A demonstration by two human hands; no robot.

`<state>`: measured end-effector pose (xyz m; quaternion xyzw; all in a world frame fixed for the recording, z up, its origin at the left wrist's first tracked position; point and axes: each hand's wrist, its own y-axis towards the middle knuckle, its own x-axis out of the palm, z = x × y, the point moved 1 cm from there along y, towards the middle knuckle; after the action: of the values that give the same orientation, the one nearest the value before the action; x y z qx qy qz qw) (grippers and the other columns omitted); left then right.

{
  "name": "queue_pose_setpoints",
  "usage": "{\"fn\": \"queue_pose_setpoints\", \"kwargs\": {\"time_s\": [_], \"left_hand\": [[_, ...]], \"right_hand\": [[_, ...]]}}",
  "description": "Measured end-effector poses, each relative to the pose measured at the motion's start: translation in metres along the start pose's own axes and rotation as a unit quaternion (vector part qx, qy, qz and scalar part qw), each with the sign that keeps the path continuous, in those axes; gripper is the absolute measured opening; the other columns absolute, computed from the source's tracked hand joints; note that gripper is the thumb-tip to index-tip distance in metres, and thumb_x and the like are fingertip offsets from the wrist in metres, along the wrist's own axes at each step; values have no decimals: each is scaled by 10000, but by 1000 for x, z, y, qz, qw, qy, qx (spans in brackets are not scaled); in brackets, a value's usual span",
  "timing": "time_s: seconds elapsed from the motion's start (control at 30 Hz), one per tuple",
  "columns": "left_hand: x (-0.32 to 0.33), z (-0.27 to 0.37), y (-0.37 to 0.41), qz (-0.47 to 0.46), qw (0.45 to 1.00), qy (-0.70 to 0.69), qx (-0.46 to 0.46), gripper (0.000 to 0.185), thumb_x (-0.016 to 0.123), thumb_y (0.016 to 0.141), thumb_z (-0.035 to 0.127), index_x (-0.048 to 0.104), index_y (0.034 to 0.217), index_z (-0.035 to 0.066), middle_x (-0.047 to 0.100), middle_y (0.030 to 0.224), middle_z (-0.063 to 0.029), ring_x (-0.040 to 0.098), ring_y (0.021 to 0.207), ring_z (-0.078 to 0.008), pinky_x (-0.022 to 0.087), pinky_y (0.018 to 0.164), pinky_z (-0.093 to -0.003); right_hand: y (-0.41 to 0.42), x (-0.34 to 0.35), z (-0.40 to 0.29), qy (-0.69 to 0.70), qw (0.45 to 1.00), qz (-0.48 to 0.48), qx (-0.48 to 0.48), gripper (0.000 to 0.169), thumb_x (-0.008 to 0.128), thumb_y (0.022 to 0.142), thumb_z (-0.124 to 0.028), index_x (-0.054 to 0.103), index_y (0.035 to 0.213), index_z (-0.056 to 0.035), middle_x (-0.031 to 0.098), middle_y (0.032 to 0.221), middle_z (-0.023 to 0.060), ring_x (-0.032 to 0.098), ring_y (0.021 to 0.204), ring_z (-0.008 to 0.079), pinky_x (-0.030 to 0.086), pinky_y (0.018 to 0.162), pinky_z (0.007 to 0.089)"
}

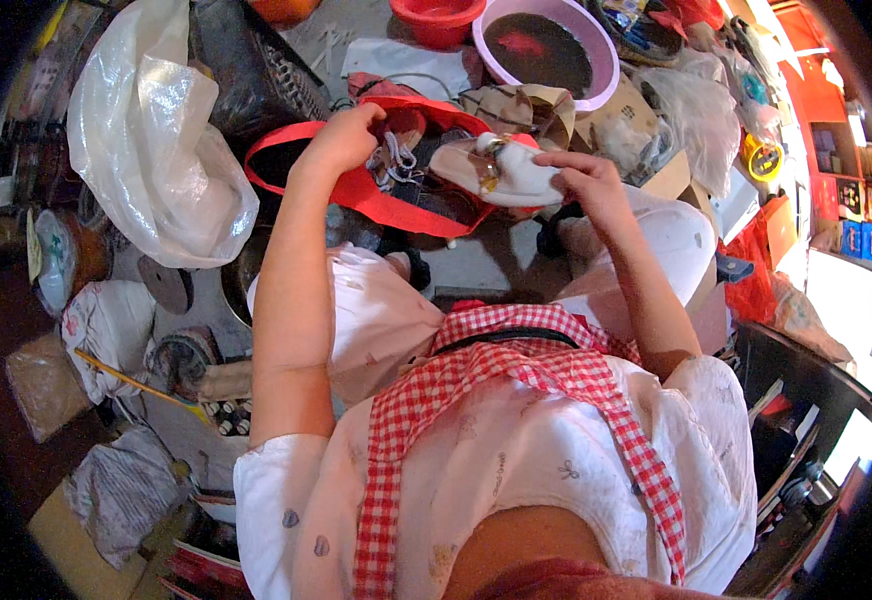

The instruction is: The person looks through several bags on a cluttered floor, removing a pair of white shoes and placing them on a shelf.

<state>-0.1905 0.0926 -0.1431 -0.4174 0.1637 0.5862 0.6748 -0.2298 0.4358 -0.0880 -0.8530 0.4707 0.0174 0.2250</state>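
A red fabric bag lies opened out in front of me, with dark shoes with pale laces inside it. My left hand grips the bag's upper edge at its left side. At the bag's right, my right hand holds one end of a white shoe or slipper, which has a white pompom and a gold-coloured ornament. The white footwear lies partly over the bag's right edge. What fills the rest of the bag is in shadow and cannot be told.
Beyond the bag stand a lilac basin of dark water and a red basin. A large whitish plastic sack is at the left. Cardboard and clear plastic bags crowd the right. A yellow-handled stick lies lower left.
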Motion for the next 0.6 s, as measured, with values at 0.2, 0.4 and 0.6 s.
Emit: {"fn": "queue_pose_setpoints", "kwargs": {"time_s": [0.2,0.4,0.6], "left_hand": [[35,36,-10,17,967,11,254,851,794,607,199,393,1351,104,497,1296,-158,473,1200,-315,379,1003,-388],[34,72,-14,-220,960,-153,86,637,733,731,346,510,1258,65,604,1097,-105,559,1002,-190,431,883,-314],[47,87,-19,-230,926,-297,30,477,598,871,375,537,1208,43,629,962,-37,572,838,-100,464,740,-255]], "right_hand": [[-27,-43,-11,7,998,-35,-47,290,519,698,-38,695,929,-25,607,778,-7,503,680,66,409,637,208],[-7,-65,-3,212,973,-65,-68,483,511,739,-52,536,1221,-51,585,1111,45,543,988,151,425,865,261],[34,-71,13,329,944,25,-24,328,497,923,-255,550,1216,-118,593,1065,17,573,886,120,494,750,275]]}}
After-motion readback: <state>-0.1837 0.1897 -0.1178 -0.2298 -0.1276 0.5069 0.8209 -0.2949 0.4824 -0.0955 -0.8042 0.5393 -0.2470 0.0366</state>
